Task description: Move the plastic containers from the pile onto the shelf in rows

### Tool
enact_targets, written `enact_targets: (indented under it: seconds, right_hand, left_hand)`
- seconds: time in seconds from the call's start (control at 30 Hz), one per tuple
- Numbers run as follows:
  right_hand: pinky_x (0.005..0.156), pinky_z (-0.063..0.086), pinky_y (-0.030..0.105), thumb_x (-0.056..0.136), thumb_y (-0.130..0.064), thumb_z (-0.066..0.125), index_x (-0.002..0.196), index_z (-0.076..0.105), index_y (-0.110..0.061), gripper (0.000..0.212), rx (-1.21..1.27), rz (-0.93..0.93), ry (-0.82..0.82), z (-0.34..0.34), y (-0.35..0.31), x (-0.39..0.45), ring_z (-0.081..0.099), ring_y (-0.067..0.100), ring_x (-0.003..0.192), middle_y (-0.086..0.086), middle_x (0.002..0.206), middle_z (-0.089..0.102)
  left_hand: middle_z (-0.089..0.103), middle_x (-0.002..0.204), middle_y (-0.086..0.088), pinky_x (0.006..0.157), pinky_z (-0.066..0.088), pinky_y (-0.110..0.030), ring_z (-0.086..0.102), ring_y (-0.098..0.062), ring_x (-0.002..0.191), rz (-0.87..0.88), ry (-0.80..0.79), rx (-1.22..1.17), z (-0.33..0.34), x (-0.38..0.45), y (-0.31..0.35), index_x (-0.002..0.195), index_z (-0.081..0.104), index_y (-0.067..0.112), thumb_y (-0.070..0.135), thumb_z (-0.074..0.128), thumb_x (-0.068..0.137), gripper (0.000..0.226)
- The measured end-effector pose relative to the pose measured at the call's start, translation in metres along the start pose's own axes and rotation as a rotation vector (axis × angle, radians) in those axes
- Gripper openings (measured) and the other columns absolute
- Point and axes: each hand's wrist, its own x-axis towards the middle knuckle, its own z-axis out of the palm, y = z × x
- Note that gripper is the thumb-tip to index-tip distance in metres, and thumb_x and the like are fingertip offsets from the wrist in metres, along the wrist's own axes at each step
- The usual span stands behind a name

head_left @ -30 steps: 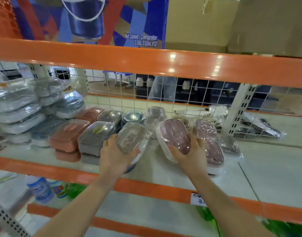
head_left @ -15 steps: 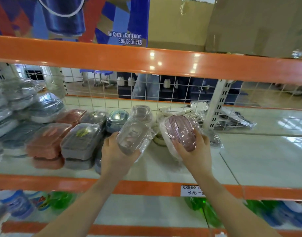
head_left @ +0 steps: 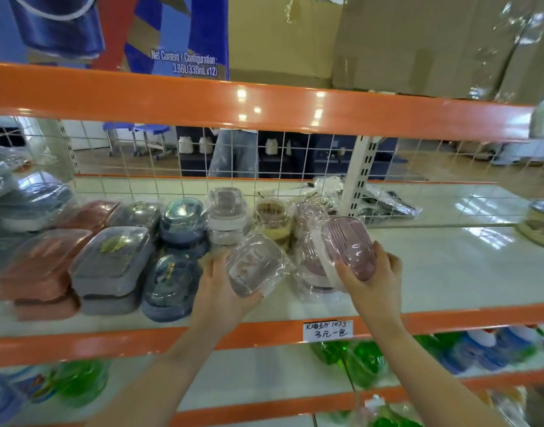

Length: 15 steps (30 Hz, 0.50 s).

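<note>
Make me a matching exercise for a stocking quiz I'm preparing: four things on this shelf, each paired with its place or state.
Things:
1. clear box
2. pink box
3. orange box
4. price tag

Places or states:
A. stuck on the orange shelf edge
B. held in the right hand
C. stacked at the left of the front row
D. held in the left hand

Pairs: 1-D, 2-B, 3-C, 4-A

Pale glossy shelf board (head_left: pixel 449 272) lies open to the right w/ room for a hand; stacked wrapped plastic containers (head_left: pixel 116 260) crowd left half; white wire mesh grid (head_left: pixel 264 161) blocks far side.
</note>
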Motion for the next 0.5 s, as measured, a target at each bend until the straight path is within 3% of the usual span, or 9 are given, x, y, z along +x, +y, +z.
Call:
enact_targets:
  seconds: [0.23,0.5]
  right_hand:
    - [0.100,0.034,0.033,0.078,-0.030,0.075,0.146,0.030,-0.011,0.084,-0.065,0.001,-0.048,-0.003,0.011,-0.002,0.040,0.027,0.119,0.010,0.130,0.036]
    - [0.098,0.037,0.033,0.076,-0.032,0.076,0.145,0.032,-0.012,0.084,-0.123,-0.045,-0.058,0.003,0.011,0.005,0.038,0.026,0.121,0.009,0.132,0.036]
  left_hand:
    - [0.043,0.136,-0.007,0.103,0.039,-0.036,0.042,-0.021,0.125,-0.115,-0.091,-0.034,0.021,0.009,-0.015,0.140,0.036,0.013,0.043,0.085,0.060,0.099]
    - [0.039,0.135,-0.006,0.104,0.035,-0.034,0.038,-0.022,0.127,-0.005,-0.039,-0.046,0.021,0.010,-0.021,0.139,0.035,0.013,0.024,0.085,0.065,0.090]
